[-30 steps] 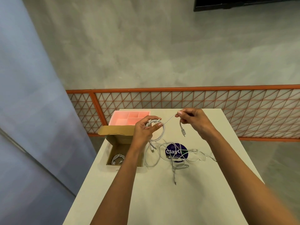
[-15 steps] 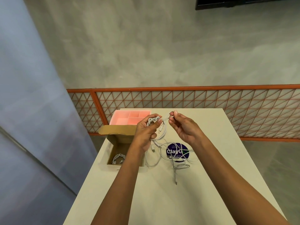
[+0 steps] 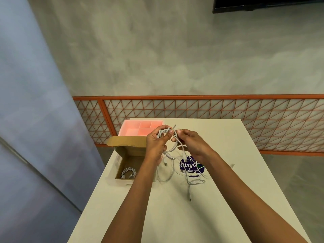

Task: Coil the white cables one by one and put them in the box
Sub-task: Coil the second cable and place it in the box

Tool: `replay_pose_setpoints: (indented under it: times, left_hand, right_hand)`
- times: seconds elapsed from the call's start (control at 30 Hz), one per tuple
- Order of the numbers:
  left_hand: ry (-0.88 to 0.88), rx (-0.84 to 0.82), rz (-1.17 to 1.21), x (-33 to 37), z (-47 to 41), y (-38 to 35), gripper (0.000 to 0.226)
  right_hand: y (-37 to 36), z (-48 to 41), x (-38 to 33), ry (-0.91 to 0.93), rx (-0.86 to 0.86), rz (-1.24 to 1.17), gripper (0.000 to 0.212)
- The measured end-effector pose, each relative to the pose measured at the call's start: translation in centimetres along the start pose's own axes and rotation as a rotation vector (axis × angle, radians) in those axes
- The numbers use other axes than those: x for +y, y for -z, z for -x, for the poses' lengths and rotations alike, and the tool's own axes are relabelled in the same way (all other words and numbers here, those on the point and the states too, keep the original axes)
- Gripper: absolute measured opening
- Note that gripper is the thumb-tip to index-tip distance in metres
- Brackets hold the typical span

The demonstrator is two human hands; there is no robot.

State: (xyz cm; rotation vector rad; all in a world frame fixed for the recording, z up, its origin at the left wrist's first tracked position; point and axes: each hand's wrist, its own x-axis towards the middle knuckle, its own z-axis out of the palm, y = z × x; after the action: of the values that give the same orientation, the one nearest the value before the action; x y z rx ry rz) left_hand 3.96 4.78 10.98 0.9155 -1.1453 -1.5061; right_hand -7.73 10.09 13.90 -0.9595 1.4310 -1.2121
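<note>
Probably office or studio: bare concrete wall (image 3: 175, 58), orange lattice railing (image 3: 228, 116), white table (image 3: 175, 216), dark wall-mounted screen (image 3: 263, 4).

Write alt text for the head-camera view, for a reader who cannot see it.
Above a white table, the left hand holds a coiled white cable while the right hand pinches its free end. An open cardboard box at left holds one finished coil; loose white cables lie tangled nearby.

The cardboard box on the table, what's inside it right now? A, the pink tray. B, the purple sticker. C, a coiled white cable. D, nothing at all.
C: a coiled white cable lies on the floor of the open cardboard box; the pink tray sits behind the box, and the purple sticker is on the table.
</note>
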Motion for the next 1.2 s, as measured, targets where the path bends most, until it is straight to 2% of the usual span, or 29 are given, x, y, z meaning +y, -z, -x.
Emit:
replay_pose_setpoints:
  times: [0.1,0.17,0.27,0.33,0.4,0.47,0.67,0.8,0.93,1.07,1.2]
  left_hand:
    - [0.002,0.011,0.018,-0.2,-0.3,0.3,0.016]
    - [0.001,0.013,0.026,-0.2,-0.5,0.3,0.017]
    - [-0.002,0.046,0.030,-0.2,-0.6,0.3,0.015]
    - [0.002,0.102,0.021,-0.1,-0.6,0.3,0.015]
    - [0.001,0.141,0.013,0.0,-0.6,0.1,0.013]
    - [-0.008,0.173,0.005,0.0,-0.7,0.0,0.013]
    - [-0.141,0.260,-0.154,-1.1,-0.8,0.7,0.015]
    - [-0.126,0.222,-0.110,-0.9,-0.6,1.1,0.011]
    - [-0.053,0.205,-0.025,-0.6,-0.4,1.2,0.009]
    - [-0.026,0.162,0.030,0.3,0.1,1.1,0.026]
    - [-0.049,0.111,-0.047,0.6,-0.1,1.7,0.017]
  right_hand:
    - [0.0,0.2,0.1,0.041,-0.086,0.048,0.024]
    - [0.2,0.1,0.0,0.092,-0.078,0.097,0.024]
    - [0.2,-0.3,-0.1,0.180,0.112,0.286,0.022]
    - [-0.2,-0.4,-0.2,0.264,0.245,0.449,0.012]
    - [-0.5,-0.4,-0.2,0.349,0.301,0.680,0.008]
    - [-0.7,-0.3,-0.6,0.348,0.286,0.801,0.011]
    - [-0.6,1.1,-2.1,0.324,0.092,0.726,0.013]
    - [-0.2,1.9,-2.6,0.315,-0.010,0.616,0.012]
    - [0.8,1.9,-2.7,0.278,-0.022,0.481,0.013]
    - [1.9,1.5,-2.7,0.229,-0.014,0.351,0.017]
    - [2.7,1.1,-2.5,0.211,-0.027,0.358,0.023]
